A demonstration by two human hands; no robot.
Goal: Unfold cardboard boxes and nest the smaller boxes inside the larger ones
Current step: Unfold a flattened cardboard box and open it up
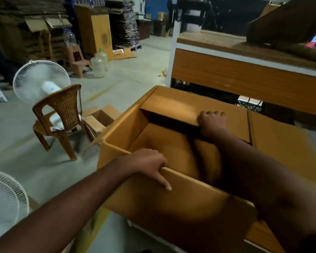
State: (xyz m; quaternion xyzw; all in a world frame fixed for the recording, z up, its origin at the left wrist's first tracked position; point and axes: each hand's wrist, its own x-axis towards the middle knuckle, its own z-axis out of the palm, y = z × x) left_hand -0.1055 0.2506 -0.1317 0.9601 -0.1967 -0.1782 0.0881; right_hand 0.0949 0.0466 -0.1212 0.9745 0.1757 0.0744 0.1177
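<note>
Large tan cardboard box [171,207] center-near, opened up, top open, tilted slightly. Far flap [181,106] folded inward over the cavity. Smaller open box [102,117] on the floor to its left, flaps up.

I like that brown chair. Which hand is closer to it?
Left. The left hand grips the big box's near edge, on the side toward the brown chair; the right hand holds the far flap.

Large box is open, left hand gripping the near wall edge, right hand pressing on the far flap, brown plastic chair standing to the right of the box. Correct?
One thing is off: the brown plastic chair stands to the left of the large box, not the right, as the head view shows. The rest holds: the box is open, the left hand grips the near wall edge and the right hand presses on the far flap.
</note>
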